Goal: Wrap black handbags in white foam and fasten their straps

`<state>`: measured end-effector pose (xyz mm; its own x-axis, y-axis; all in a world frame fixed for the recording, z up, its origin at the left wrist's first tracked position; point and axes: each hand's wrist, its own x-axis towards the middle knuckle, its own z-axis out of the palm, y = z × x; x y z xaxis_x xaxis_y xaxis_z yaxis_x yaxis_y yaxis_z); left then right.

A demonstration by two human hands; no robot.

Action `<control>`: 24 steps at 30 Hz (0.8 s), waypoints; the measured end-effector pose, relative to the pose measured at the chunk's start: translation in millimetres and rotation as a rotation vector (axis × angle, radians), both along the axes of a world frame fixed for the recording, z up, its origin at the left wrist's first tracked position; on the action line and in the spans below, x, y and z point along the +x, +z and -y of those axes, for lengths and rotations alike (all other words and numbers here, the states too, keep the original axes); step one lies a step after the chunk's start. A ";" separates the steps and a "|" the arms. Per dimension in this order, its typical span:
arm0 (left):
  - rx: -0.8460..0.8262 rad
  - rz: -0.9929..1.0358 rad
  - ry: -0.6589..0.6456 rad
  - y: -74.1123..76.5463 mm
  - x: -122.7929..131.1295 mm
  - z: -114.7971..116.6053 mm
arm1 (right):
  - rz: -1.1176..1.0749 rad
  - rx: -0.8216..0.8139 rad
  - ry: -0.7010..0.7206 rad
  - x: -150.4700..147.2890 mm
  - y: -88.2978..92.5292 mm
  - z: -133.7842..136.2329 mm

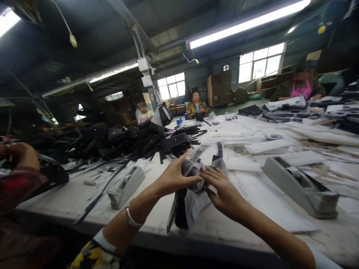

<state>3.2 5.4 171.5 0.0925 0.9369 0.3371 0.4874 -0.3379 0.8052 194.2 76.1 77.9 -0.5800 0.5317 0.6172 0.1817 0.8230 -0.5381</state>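
- One white tabletop, spread with pale sheets at right.
- One heap of black pieces on the far left, some with shiny metal dots.
- Three co-workers beyond the tabletop: one far left, one far middle, one far right in a pink apron.
- One red sleeve at the near left.
- Two grey tape dispensers, one left, one right.
- One black item in grey wrapping, near middle, between them.
- Two bare hands: the left grip is closed on its wrapping; the right grip touches it, but whether it clasps I cannot tell.
- One grey ring-shaped roll, far right.
- One silver bracelet, left wrist.
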 end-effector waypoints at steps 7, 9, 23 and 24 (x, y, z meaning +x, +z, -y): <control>0.034 -0.058 -0.049 -8.8 10.5 11.3 | -0.202 -0.895 0.224 -0.6 29.1 16.2; 0.054 -0.107 -0.023 -8.0 13.1 13.7 | -0.336 -1.130 0.366 -5.7 31.2 18.4; -0.003 0.198 0.164 23.7 14.3 6.8 | -0.739 -1.265 0.467 -36.3 46.0 23.5; -0.012 0.190 0.175 24.9 14.4 5.6 | -0.735 -1.274 0.472 -36.9 47.0 23.1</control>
